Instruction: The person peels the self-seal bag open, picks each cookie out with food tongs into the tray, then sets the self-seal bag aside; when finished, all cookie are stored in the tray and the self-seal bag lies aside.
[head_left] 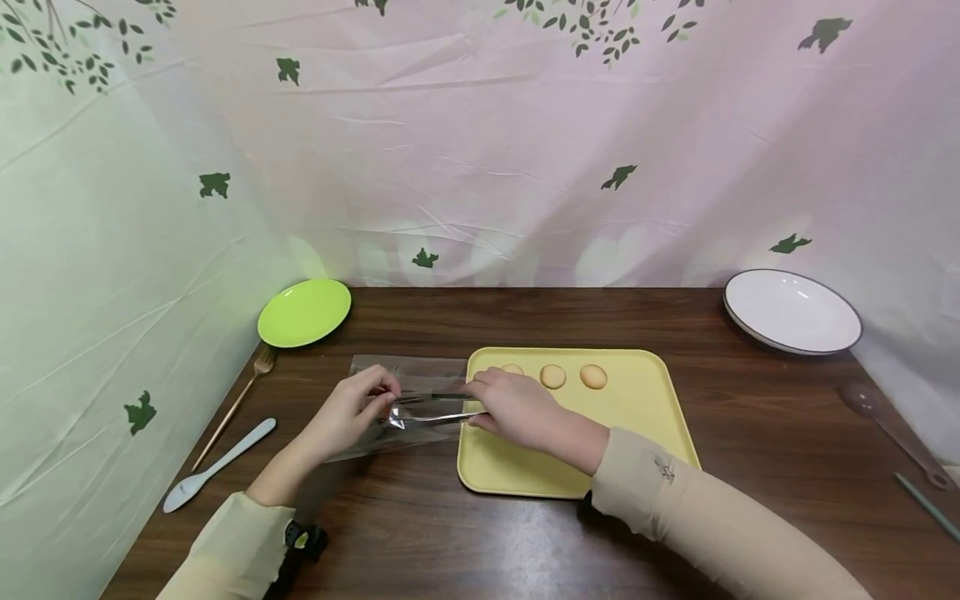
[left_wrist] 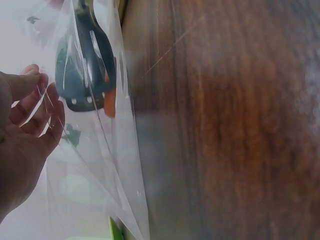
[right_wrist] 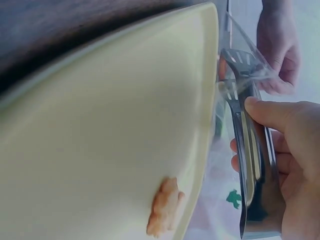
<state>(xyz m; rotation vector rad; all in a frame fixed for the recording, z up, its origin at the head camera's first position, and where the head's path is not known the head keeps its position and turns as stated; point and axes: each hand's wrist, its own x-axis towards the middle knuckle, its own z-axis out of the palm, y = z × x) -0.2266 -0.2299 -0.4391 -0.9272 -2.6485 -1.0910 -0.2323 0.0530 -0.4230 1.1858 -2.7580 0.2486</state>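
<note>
My left hand [head_left: 347, 417] pinches the edge of a clear plastic bag [head_left: 408, 367] between thumb and fingers. Metal tongs [right_wrist: 245, 135] with slotted ends are gripped in my right hand [head_left: 525, 408]. Their slotted ends lie within the bag in the left wrist view, beside an orange-brown piece [left_wrist: 110, 102] that looks like a cookie and is partly hidden by them. Under my right forearm is a yellow tray [head_left: 637, 425]. Along its far side lie round cookies [head_left: 553, 377], one partly covered by my right hand.
Back left stands a green plate [head_left: 305, 312], with a copper-coloured fork [head_left: 232, 410] and a pale blue spreader [head_left: 221, 464] nearer. To the right are a white dish [head_left: 792, 308], a brown translucent spoon [head_left: 896, 433] and a grey-green stick [head_left: 928, 507].
</note>
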